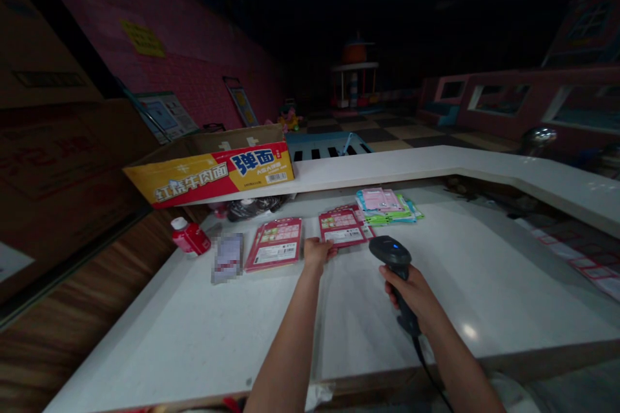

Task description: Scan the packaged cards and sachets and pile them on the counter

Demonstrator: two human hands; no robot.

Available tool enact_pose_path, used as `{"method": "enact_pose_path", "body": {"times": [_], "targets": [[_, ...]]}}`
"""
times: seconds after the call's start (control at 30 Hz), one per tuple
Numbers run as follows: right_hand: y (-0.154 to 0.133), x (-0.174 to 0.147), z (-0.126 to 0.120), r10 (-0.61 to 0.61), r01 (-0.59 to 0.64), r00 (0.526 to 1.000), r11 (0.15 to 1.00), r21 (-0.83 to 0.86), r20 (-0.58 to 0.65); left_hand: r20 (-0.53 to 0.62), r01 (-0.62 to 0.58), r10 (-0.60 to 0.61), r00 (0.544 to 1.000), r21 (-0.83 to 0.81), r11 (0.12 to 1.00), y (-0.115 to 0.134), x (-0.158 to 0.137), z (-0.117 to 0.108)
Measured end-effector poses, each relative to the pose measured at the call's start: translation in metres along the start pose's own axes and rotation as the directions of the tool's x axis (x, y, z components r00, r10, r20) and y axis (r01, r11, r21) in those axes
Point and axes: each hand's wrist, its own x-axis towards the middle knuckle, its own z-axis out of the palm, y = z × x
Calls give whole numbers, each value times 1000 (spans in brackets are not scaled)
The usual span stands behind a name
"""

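In my right hand [411, 290] is a black handheld barcode scanner [390, 251], its blue light lit and its head toward the pink packets. A cable runs down from its handle. My left hand [318, 253] is closed at the lower left corner of a flat pink packet [341, 226] with a barcode label, which lies over others like it. To the left of that hand lies a stack of similar pink packets [277, 242]. Just behind the scanner, thin pink, green and blue packets [387, 205] lie in a loose pile.
A red bottle with a white cap [191, 237] and a blurred-out flat item [227, 258] are on the white counter [208, 342], at left. An open yellow and red noodle carton [223, 171] stands on the raised ledge [387, 164]. Brown cartons [62, 161] rise at far left.
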Motion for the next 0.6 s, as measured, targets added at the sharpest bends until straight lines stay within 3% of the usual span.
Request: {"method": "enact_pose_path", "body": {"times": [0.1, 0.23, 0.4, 0.6], "targets": [[1, 1, 4, 5, -5, 1000, 1000, -9, 15, 110, -48, 61, 992, -116, 992, -12, -4, -10], [3, 3, 6, 16, -16, 1000, 1000, -21, 13, 122, -201, 242, 963, -278, 939, -27, -10, -21], [8, 1, 9, 25, -24, 999, 1000, -19, 29, 137, -348, 403, 905, -309, 885, -37, -13, -23], [2, -8, 20, 10, -7, 999, 997, -71, 37, 157, -414, 475, 866, -307, 857, -42, -11, -22]]}}
